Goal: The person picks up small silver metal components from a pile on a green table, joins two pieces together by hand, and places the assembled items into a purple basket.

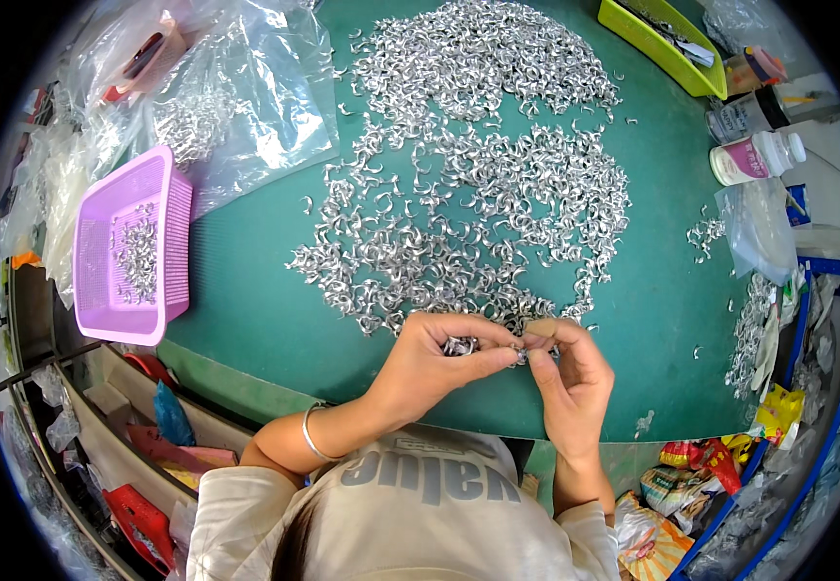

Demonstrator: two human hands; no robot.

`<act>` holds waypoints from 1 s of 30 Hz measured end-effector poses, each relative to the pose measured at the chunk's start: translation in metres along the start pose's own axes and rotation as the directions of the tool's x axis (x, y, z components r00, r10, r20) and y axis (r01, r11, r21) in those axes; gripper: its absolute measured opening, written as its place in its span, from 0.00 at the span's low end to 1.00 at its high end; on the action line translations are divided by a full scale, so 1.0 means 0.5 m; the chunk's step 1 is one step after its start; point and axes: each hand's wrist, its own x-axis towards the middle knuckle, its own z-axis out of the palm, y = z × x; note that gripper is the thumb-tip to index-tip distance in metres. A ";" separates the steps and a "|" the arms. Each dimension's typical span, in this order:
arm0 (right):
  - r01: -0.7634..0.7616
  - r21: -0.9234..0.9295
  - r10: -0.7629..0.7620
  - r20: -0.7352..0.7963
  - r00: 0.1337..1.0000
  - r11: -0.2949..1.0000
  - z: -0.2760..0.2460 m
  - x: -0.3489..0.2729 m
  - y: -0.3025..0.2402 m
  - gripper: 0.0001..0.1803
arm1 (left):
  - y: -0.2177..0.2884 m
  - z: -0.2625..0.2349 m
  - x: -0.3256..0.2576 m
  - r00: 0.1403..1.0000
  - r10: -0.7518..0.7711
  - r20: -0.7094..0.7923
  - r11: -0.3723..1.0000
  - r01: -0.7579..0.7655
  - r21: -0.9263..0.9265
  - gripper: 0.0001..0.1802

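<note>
Many small curved silver metal pieces lie heaped and scattered over the green tabletop. At the near edge of the spread, my left hand is closed around several of these pieces, some showing in its curled palm. Its thumb and forefinger pinch a piece at the fingertips. My right hand meets it there, thumb and forefinger closed on a small silver piece. A tan wrap covers my right forefinger's tip. Fingers partly hide the pieces where the hands meet.
A purple basket with some pieces stands at left, beside clear plastic bags. A lime-green tray sits far right, near a white bottle. More pieces lie along the right edge. An open drawer is at lower left.
</note>
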 end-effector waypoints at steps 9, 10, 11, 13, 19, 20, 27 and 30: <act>0.110 -0.602 -0.157 -0.026 0.987 0.791 -0.058 0.045 0.028 0.09 | 0.087 -0.231 -0.068 0.390 0.587 -0.710 0.805 -0.376 0.459 0.08; 0.152 -0.683 -0.204 0.005 0.979 0.714 -0.061 0.051 0.031 0.10 | 0.113 -0.289 -0.096 0.320 0.634 -0.704 0.770 -0.345 0.537 0.09; 0.201 -0.706 -0.235 0.050 0.971 0.679 -0.055 0.056 0.027 0.13 | 0.133 -0.349 -0.121 0.190 0.686 -0.702 0.726 -0.245 0.642 0.11; 0.225 -0.792 -0.186 0.143 0.972 0.567 -0.033 0.060 0.021 0.15 | 0.149 -0.460 -0.163 0.030 0.775 -0.631 0.631 0.012 0.776 0.13; 0.383 -0.769 -0.277 0.275 0.921 0.512 -0.014 0.044 0.046 0.10 | 0.132 -0.392 -0.159 0.073 0.872 -0.484 0.453 0.251 0.855 0.14; 0.432 -0.740 -0.303 0.314 0.900 0.515 -0.019 0.038 0.049 0.11 | 0.113 -0.376 -0.151 0.094 0.774 -0.626 0.617 0.113 0.779 0.12; 0.501 -0.612 -0.348 0.360 0.866 0.612 -0.054 0.005 0.060 0.10 | 0.025 -0.148 -0.060 0.717 0.606 -0.344 0.641 -0.184 0.745 0.05; 0.377 -0.615 -0.314 0.213 0.925 0.693 -0.067 0.010 0.052 0.09 | 0.002 -0.098 -0.046 0.811 0.539 -0.228 0.672 -0.251 0.697 0.06</act>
